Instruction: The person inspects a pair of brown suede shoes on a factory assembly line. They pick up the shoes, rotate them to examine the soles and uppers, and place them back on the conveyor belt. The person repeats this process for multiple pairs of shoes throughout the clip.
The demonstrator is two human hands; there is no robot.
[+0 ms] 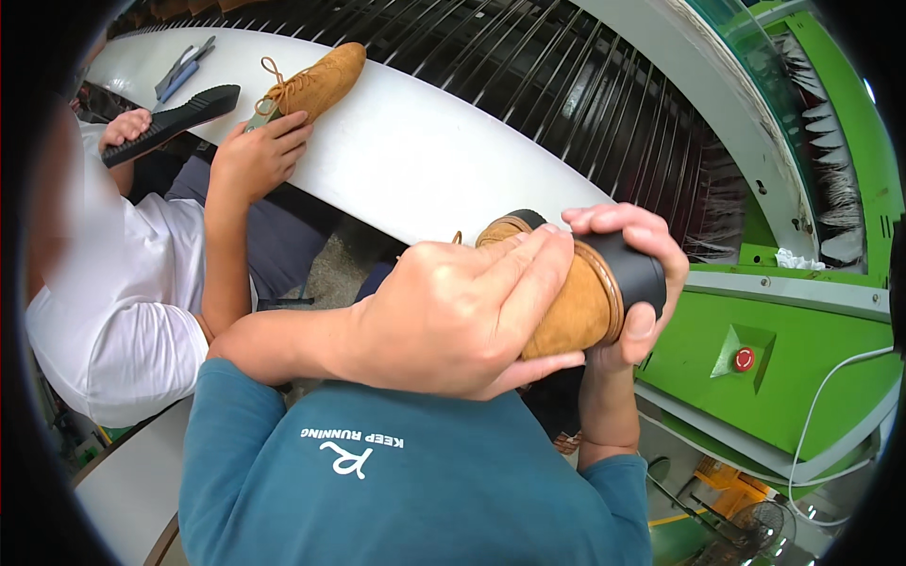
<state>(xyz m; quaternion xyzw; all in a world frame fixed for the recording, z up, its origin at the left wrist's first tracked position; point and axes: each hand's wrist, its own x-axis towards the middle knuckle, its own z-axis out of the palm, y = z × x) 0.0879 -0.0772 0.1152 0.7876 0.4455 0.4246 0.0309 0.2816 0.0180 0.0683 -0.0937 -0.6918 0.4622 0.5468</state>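
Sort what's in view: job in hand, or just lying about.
Job in hand:
tan shoe, in left hand
black sole, in right hand
laced shoe, ridged sole, with co-worker

Apparently lying about:
blue-handled tool on white table
crumpled white material on machine

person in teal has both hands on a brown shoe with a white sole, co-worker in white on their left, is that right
Not quite: the sole is black, not white, as the head view shows. The rest holds: the left hand and the right hand are both on the brown shoe, with the co-worker in white on the left.
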